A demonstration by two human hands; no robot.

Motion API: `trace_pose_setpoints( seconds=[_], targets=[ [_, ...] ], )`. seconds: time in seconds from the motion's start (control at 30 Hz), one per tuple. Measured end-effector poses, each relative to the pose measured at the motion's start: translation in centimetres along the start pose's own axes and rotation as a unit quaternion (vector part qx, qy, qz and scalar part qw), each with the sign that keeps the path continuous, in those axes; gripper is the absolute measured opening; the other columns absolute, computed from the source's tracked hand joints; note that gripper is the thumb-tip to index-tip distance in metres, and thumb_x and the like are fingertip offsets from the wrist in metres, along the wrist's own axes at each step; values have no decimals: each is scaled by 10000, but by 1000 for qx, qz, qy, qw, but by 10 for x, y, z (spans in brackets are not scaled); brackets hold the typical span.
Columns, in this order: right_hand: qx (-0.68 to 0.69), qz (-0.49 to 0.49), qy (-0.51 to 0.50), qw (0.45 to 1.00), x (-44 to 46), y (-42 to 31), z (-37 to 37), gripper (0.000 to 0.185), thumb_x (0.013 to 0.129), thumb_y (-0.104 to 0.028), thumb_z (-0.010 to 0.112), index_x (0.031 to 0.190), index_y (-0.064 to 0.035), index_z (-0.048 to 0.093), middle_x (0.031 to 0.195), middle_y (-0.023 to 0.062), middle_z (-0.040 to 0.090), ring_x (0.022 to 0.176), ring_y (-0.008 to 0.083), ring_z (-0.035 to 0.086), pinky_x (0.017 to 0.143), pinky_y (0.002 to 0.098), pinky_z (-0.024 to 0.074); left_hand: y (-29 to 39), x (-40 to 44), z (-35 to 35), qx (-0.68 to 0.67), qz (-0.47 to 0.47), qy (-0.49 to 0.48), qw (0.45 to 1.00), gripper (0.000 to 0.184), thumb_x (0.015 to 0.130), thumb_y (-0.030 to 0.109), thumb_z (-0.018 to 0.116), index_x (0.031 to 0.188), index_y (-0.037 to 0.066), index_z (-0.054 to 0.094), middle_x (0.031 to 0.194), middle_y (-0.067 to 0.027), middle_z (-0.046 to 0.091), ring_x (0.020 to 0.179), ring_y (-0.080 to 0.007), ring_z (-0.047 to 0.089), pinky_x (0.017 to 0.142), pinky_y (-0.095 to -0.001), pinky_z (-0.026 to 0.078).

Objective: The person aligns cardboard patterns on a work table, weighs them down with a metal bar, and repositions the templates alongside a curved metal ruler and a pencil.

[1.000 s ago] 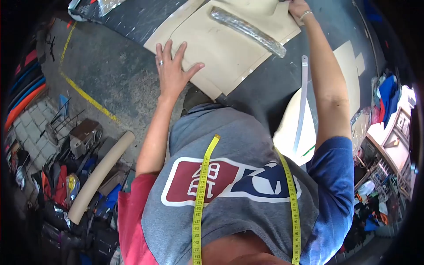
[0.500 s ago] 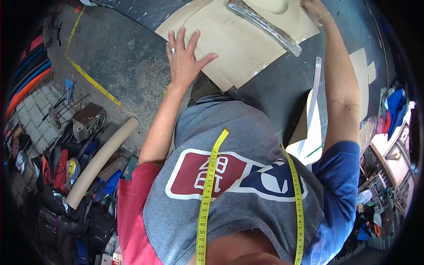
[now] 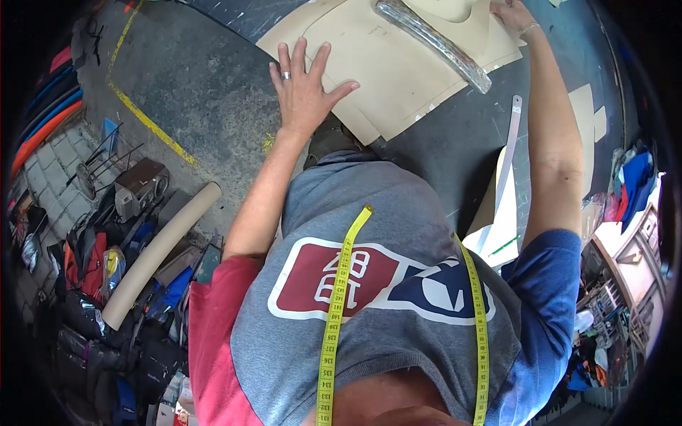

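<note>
Brown paper sheets (image 3: 376, 74) on counter (image 3: 447, 142), beneath wrapped bar (image 3: 435, 44), likely their weight | left hand (image 3: 303, 96), left of bar: empty, fingers spread, seemingly steadying paper | right hand (image 3: 513, 15), right of bar: fingers bent at paper, grip unclear

yellow line (image 3: 150, 126) on grey floor (image 3: 213, 92), beige roll (image 3: 155, 250) — slanted, dark bags (image 3: 158, 366)

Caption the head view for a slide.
Left hand spread at the edge of tan sheets, right hand at their far side, shiny bar lying on top.
</note>
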State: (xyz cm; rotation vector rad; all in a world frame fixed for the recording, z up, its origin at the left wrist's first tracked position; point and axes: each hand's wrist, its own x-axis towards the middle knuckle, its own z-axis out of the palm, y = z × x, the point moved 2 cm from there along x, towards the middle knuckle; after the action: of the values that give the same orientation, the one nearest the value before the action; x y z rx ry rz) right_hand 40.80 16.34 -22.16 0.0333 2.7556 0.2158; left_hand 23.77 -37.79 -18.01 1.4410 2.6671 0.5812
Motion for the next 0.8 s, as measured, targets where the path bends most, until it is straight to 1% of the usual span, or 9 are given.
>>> trace_pose_setpoints(
  seconds=[0.2, 0.3, 0.33, 0.4, 0.5, 0.6, 0.73, 0.77, 0.8],
  targets=[
    [-88, 5, -23, 996, 6, 16, 30, 121, 825, -200, 656, 935, -212, 705, 926, 31, 735, 874, 261, 664, 851, 382, 438, 1, 2, 4, -24, -13, 9, 1000, 905, 758, 740, 758, 1468, 216, 555, 1590, -216, 338, 1522, -512, 171, 1144, -751, 224],
    [15, 45, 24, 999, -1, 16, 23, 202, 790, -204, 722, 988, -173, 702, 858, 66, 715, 840, 262, 648, 823, 389, 461, 2, 2, 5, -5, -10, 12, 1000, 921, 752, 746, 757, 1471, 209, 551, 1590, -228, 338, 1514, -523, 182, 1136, -751, 237],
    [198, 189, 56, 960, -7, 5, 2, 272, 765, -206, 751, 1028, -160, 699, 864, 80, 710, 846, 270, 648, 827, 397, 474, 3, 2, 4, -14, -9, 17, 1000, 889, 773, 723, 756, 1464, 201, 560, 1582, -225, 356, 1511, -519, 197, 1136, -740, 248],
    [521, 436, 107, 726, -15, -40, -51, 416, 714, -208, 807, 1107, -135, 693, 878, 107, 701, 857, 284, 649, 834, 413, 498, 3, 1, -1, -31, -9, 25, 999, 823, 814, 677, 754, 1451, 186, 577, 1564, -219, 391, 1505, -510, 228, 1137, -718, 270],
    [449, 334, 160, 813, -7, -23, -29, 622, 651, -204, 852, 1228, -80, 655, 1013, 163, 689, 957, 317, 661, 887, 426, 531, -16, 0, -3, -70, 6, 28, 997, 691, 875, 564, 749, 1423, 167, 608, 1523, -177, 471, 1483, -463, 307, 1122, -676, 322],
    [278, 303, 188, 892, -16, -56, -88, 649, 654, -219, 853, 1245, -50, 643, 1156, 192, 658, 1066, 360, 655, 956, 429, 529, -34, 8, -20, -109, 32, -21, 993, 592, 904, 466, 743, 1399, 160, 633, 1491, -133, 522, 1451, -416, 375, 1093, -638, 365],
    [97, 291, 162, 938, -6, -93, -113, 678, 784, -178, 736, 1415, -80, 509, 1331, 225, 576, 1255, 431, 546, 1055, 529, 454, -38, 15, -38, 24, 42, -8, 999, 740, 806, 588, 786, 1383, 148, 643, 1498, -127, 514, 1431, -389, 399, 1087, -604, 370],
    [132, 290, 89, 944, -6, -103, -125, 700, 846, -176, 677, 1496, -94, 430, 1390, 236, 537, 1295, 434, 509, 1073, 561, 426, -39, 19, -39, 64, 54, 9, 997, 834, 753, 647, 790, 1407, 158, 620, 1493, -119, 519, 1409, -390, 426, 1106, -601, 355],
    [148, 294, 143, 934, -7, -119, -139, 707, 848, -189, 687, 1501, -97, 430, 1392, 235, 538, 1294, 433, 511, 1073, 557, 427, -41, 23, -38, 56, 56, 8, 997, 849, 746, 645, 795, 1417, 161, 609, 1495, -120, 519, 1402, -397, 433, 1109, -600, 354]
  ],
)
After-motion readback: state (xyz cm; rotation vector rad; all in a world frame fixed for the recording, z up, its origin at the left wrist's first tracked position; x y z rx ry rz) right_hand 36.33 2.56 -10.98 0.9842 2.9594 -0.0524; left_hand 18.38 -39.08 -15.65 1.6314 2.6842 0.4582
